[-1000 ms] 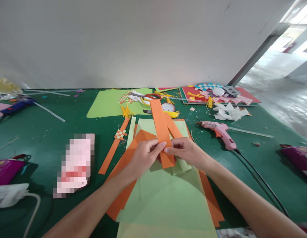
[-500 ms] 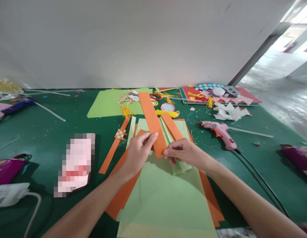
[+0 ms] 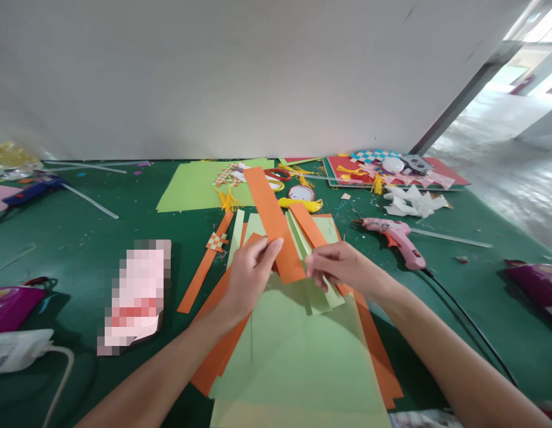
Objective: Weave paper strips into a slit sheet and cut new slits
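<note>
My left hand pinches a wide orange paper strip at its left edge, thumb on top. The strip is raised at a slant over a stack of pale green paper sheets. Beside the strip's lower right corner is my right hand, its fingers curled together; whether anything is between them is hidden. Under and around that hand lie narrow pale green strips and another orange strip. Orange sheets stick out from beneath the green stack on both sides.
To the right lies a pink glue gun with a black cord. A phone and a woven-trimmed orange strip are on the left. Farther back are scissors, yellow tassels, a green sheet and crumpled white paper.
My right hand has shifted slightly right, from pinching the orange strip's lower corner to just beside it. The strip has tilted a little more, its top moving left. My left hand stays nearly still.
</note>
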`<state>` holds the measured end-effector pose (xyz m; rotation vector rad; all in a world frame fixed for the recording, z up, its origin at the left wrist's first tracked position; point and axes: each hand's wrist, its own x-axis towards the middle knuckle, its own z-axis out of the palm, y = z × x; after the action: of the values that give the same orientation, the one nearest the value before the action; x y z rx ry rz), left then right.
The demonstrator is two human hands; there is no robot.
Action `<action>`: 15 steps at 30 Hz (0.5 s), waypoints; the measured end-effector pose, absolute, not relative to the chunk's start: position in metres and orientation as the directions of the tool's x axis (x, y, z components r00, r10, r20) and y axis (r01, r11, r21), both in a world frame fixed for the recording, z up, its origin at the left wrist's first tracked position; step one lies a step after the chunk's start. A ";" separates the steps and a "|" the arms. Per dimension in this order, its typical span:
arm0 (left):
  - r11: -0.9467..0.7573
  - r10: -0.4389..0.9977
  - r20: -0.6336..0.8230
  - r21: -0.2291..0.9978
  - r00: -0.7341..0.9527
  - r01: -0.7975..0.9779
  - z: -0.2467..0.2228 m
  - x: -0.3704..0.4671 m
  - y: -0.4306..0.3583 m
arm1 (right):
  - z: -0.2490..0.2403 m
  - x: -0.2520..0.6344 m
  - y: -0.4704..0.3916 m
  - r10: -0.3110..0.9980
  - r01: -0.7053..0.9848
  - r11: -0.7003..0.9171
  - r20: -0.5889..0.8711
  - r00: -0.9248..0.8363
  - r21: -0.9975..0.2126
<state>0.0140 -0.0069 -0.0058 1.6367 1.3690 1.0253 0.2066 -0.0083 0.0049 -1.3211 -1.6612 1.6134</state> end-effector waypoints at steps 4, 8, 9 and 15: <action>-0.156 0.946 0.023 0.907 0.324 0.392 -0.006 0.017 -0.011 | 0.005 0.206 -0.006 0.929 0.242 -0.092 -0.171 -0.328 -0.966; -0.138 0.896 -0.041 0.921 0.442 0.364 -0.007 0.018 -0.012 | 0.003 0.205 -0.005 0.955 0.196 -0.067 -0.120 -0.271 -0.978; -0.129 0.895 -0.041 0.929 0.444 0.346 -0.008 0.018 -0.011 | 0.003 0.206 -0.004 0.963 0.178 -0.073 -0.116 -0.245 -0.981; -0.129 0.980 0.055 0.910 0.194 0.395 -0.012 0.009 0.000 | 0.004 0.224 0.004 0.994 0.223 -0.090 -0.100 -0.037 -0.971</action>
<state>0.0087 0.0003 -0.0116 1.6629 1.3179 0.9134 0.2236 0.0036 0.0042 -1.4229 -1.3627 1.2031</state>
